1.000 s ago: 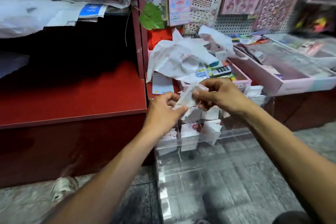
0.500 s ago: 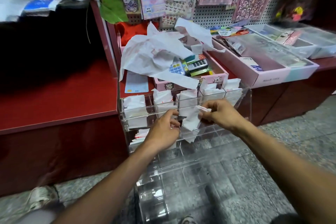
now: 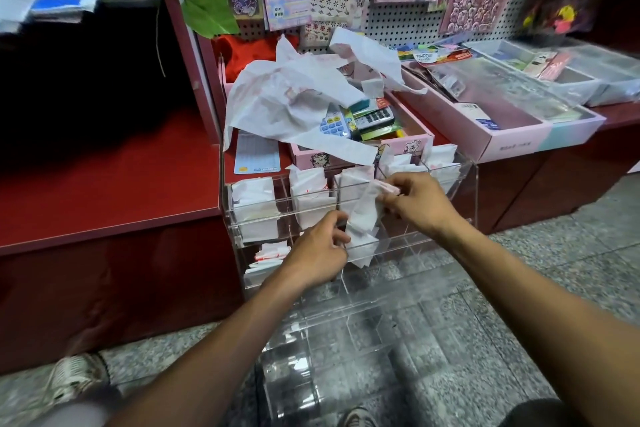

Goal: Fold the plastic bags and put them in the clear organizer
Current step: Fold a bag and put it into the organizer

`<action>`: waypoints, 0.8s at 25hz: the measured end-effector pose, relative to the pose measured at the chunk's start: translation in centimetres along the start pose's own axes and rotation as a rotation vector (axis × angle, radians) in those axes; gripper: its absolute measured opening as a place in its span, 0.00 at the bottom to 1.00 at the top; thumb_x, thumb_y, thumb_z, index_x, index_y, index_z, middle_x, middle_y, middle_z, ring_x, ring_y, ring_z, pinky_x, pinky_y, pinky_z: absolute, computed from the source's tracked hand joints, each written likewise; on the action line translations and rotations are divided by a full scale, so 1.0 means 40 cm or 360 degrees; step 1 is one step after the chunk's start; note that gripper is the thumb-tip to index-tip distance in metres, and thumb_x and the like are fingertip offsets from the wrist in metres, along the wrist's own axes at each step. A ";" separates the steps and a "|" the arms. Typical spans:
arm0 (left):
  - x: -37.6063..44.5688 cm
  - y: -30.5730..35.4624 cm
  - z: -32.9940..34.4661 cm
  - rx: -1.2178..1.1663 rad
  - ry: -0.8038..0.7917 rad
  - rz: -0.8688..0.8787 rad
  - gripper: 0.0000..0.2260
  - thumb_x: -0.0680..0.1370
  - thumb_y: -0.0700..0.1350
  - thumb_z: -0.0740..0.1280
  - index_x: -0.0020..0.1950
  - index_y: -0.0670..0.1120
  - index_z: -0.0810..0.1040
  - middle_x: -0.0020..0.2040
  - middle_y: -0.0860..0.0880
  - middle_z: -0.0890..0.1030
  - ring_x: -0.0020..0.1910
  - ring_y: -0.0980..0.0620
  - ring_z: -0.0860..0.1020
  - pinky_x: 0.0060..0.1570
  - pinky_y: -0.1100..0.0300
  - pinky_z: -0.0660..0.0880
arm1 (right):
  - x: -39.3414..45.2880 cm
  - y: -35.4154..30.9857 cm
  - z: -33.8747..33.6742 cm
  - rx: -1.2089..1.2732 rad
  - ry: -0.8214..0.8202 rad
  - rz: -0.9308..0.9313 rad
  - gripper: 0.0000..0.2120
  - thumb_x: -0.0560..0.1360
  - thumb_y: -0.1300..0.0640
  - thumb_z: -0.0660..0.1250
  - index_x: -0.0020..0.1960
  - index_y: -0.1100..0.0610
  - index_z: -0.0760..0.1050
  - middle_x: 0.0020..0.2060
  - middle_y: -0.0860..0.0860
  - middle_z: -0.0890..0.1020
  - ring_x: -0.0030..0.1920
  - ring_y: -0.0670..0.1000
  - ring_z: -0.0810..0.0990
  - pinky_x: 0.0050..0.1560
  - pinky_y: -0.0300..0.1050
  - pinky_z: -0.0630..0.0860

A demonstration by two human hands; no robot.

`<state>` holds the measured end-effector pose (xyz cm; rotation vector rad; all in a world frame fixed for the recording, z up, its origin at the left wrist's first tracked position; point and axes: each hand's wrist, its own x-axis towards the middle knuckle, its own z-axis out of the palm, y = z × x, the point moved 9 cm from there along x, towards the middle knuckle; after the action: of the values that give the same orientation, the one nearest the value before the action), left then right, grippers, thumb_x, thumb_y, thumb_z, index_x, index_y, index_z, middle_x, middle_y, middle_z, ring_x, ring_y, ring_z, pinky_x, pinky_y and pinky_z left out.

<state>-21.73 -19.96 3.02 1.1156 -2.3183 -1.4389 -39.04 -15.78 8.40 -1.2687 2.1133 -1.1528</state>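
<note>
Plastic bag [image 3: 360, 218], white with red print, is half folded and stretched between both hands, hanging in front of the clear organizer [image 3: 464, 184]. Right hand [image 3: 415, 199] pinches the bag's upper end, fingers curled round it. Left hand [image 3: 320, 248], lower and just left of the right, grips the bag's lower part; its bottom edge dangles past the left hand's fingers. The hands are close together but not touching.

Folded bags [image 3: 254, 199] already stand upright in the organizer's top-row compartments, left of and behind the hands. More folded ones [image 3: 270, 253] lie in a lower compartment just left of the left hand. Lower tiers under the forearms look see-through; contents can't be told.

Beyond the hands: loose crumpled bags [image 3: 294, 94] draped over a pink box [image 3: 408, 144] with calculators [image 3: 374, 118] inside. Red shelf [image 3: 104, 184] is far left of the left arm.
</note>
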 end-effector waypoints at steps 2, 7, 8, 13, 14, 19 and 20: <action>0.013 -0.012 0.021 -0.0036 -0.0103 -0.0075 0.30 0.76 0.34 0.58 0.74 0.56 0.62 0.63 0.54 0.77 0.41 0.53 0.79 0.28 0.65 0.71 | -0.003 0.013 -0.011 0.0205 0.0021 0.0104 0.06 0.74 0.66 0.70 0.41 0.57 0.81 0.32 0.53 0.81 0.28 0.46 0.75 0.32 0.42 0.73; 0.047 -0.029 0.057 -0.0197 -0.0229 -0.0218 0.32 0.75 0.30 0.53 0.76 0.54 0.56 0.73 0.50 0.70 0.26 0.52 0.77 0.23 0.61 0.69 | -0.018 0.036 -0.002 0.0304 -0.0078 0.0172 0.04 0.72 0.70 0.69 0.40 0.64 0.80 0.33 0.57 0.80 0.32 0.51 0.75 0.35 0.47 0.73; 0.051 -0.029 0.064 -0.0226 -0.0246 -0.0229 0.32 0.75 0.30 0.53 0.75 0.53 0.57 0.74 0.50 0.69 0.25 0.52 0.76 0.23 0.61 0.68 | -0.019 0.040 -0.007 0.0316 -0.0067 0.0176 0.04 0.71 0.71 0.68 0.40 0.64 0.79 0.32 0.57 0.79 0.31 0.51 0.75 0.35 0.46 0.73; 0.062 -0.024 0.071 -0.0350 -0.0247 -0.0254 0.31 0.75 0.29 0.53 0.76 0.51 0.58 0.78 0.49 0.62 0.27 0.51 0.78 0.23 0.61 0.68 | -0.022 0.037 0.008 0.0088 -0.0130 0.0065 0.06 0.71 0.71 0.67 0.40 0.63 0.80 0.33 0.57 0.82 0.31 0.49 0.79 0.35 0.42 0.78; 0.062 -0.025 0.070 -0.0390 -0.0251 -0.0267 0.31 0.76 0.29 0.53 0.76 0.51 0.58 0.78 0.49 0.62 0.28 0.50 0.78 0.23 0.62 0.68 | -0.025 0.032 0.020 -0.0041 -0.0176 0.0007 0.07 0.71 0.70 0.68 0.40 0.61 0.80 0.33 0.55 0.83 0.32 0.48 0.80 0.36 0.42 0.78; 0.068 -0.033 0.069 -0.0443 -0.0215 -0.0272 0.30 0.77 0.29 0.54 0.77 0.51 0.59 0.79 0.48 0.60 0.28 0.50 0.81 0.22 0.63 0.68 | -0.031 0.012 0.097 -0.0558 -0.0462 -0.0234 0.05 0.72 0.64 0.71 0.43 0.55 0.82 0.34 0.47 0.81 0.34 0.44 0.76 0.40 0.42 0.74; 0.067 -0.032 0.069 -0.0436 -0.0215 -0.0271 0.31 0.78 0.30 0.54 0.77 0.52 0.59 0.79 0.47 0.60 0.29 0.50 0.81 0.23 0.63 0.69 | -0.030 0.013 0.109 -0.0613 -0.0485 -0.0239 0.05 0.73 0.63 0.71 0.44 0.54 0.82 0.35 0.47 0.81 0.36 0.46 0.77 0.41 0.43 0.74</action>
<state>-24.41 -20.20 -0.05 1.1898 -2.0648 -1.8808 -35.70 -16.54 5.41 -1.6773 2.0929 -0.5673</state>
